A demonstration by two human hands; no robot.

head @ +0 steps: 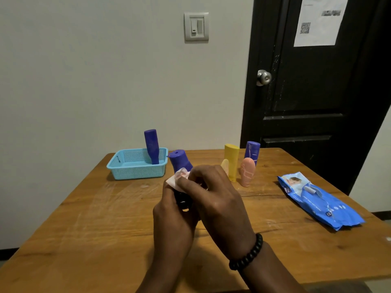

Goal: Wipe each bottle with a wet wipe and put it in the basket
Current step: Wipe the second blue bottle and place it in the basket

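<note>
My left hand gripped the purple bottle just right of the basket; my right hand pinched the wipe against it.

Wooden table, black door with knob, wall switch, taped paper notice

You have six bottles in view: three purple, two yellow, one peach. You also have one basket, one wipes pack and one wipe.
</note>
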